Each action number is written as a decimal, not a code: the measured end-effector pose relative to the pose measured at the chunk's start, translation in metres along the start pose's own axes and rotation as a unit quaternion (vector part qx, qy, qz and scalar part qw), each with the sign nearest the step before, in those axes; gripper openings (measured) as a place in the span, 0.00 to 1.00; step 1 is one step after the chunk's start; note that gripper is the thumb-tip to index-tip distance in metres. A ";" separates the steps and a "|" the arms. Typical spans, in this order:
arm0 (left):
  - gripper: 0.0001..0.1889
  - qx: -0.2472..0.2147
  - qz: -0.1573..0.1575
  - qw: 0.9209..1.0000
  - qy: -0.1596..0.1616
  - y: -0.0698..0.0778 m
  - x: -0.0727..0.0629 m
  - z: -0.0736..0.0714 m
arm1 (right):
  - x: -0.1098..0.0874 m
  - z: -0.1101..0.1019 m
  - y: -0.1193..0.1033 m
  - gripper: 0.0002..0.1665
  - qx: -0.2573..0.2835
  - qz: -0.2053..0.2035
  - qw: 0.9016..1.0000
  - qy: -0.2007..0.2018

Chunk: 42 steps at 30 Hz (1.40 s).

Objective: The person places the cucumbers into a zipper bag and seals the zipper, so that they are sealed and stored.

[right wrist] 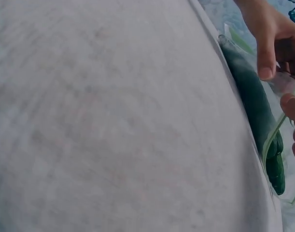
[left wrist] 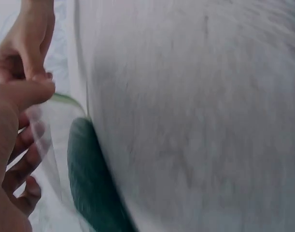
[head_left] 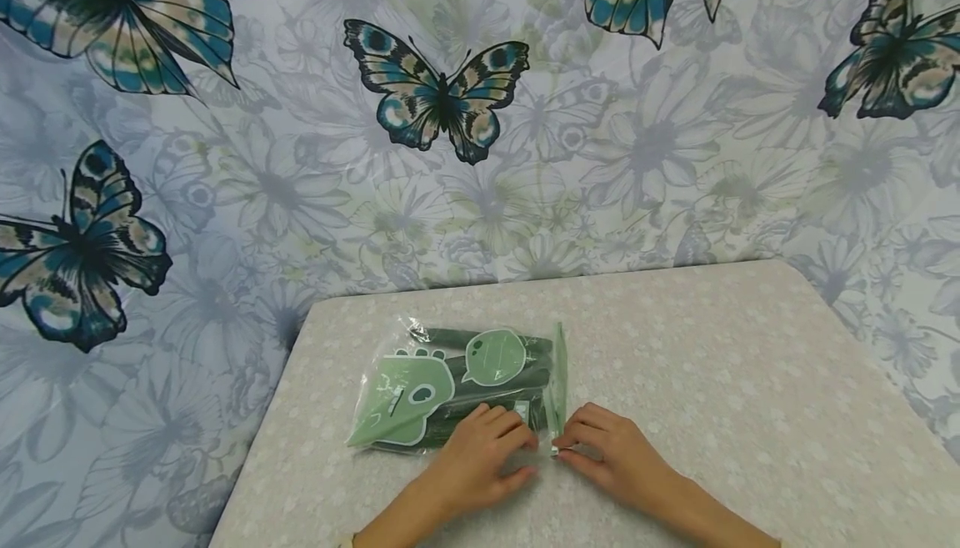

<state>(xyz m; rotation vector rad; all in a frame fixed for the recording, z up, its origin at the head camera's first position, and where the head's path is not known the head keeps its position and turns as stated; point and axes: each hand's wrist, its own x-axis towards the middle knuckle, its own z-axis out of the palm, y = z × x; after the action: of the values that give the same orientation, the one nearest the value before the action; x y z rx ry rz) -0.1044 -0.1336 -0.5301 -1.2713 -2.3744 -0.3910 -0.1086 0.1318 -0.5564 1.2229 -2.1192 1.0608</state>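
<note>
A clear zip bag [head_left: 401, 339] printed with a green dinosaur and speech bubble lies on the table, several dark green cucumbers [head_left: 480, 394] inside. Its green zip strip [head_left: 559, 373] runs along the right side. At the strip's near corner my right hand [head_left: 618, 452] pinches the small white slider [head_left: 554, 450] between thumb and fingers. My left hand [head_left: 487, 456] rests over the bag's near right part, thumb apart from the loosely bent fingers. In the left wrist view, clear film passes in front of those fingers [left wrist: 29, 159], beside a cucumber [left wrist: 94, 174].
A pale patterned cloth covers the table [head_left: 712, 364]. Behind it stands a wall [head_left: 300, 198] with flowers and large butterflies. The bag lies left of the table's middle, close to its left edge.
</note>
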 end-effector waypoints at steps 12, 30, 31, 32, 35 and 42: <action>0.08 0.044 0.037 0.996 0.061 0.016 0.009 0.011 | 0.008 -0.003 0.004 0.19 -0.025 -0.058 0.998 -0.014; 0.12 -0.037 0.043 0.997 0.046 0.018 0.002 0.009 | 0.022 -0.001 0.041 0.11 -0.202 -0.111 0.970 -0.078; 0.13 -0.041 0.042 0.997 0.047 0.018 0.002 0.008 | 0.023 -0.001 0.044 0.11 -0.207 -0.111 0.969 -0.079; 0.13 -0.046 0.041 0.997 0.048 0.018 0.002 0.008 | 0.024 -0.002 0.046 0.11 -0.211 -0.110 0.968 -0.080; 0.14 -0.060 0.037 0.996 0.047 0.019 0.002 0.007 | 0.025 -0.002 0.052 0.13 -0.218 -0.118 0.965 -0.080; 0.13 -0.075 0.027 0.996 0.032 0.018 0.002 0.004 | 0.029 -0.005 0.067 0.13 -0.239 -0.117 0.960 -0.088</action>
<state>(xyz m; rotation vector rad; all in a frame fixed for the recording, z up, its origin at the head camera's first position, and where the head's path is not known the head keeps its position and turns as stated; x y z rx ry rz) -0.0909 -0.1207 -0.5316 -1.3651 -2.2887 -0.5943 -0.1807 0.1414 -0.5590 1.3093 -2.1210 0.3157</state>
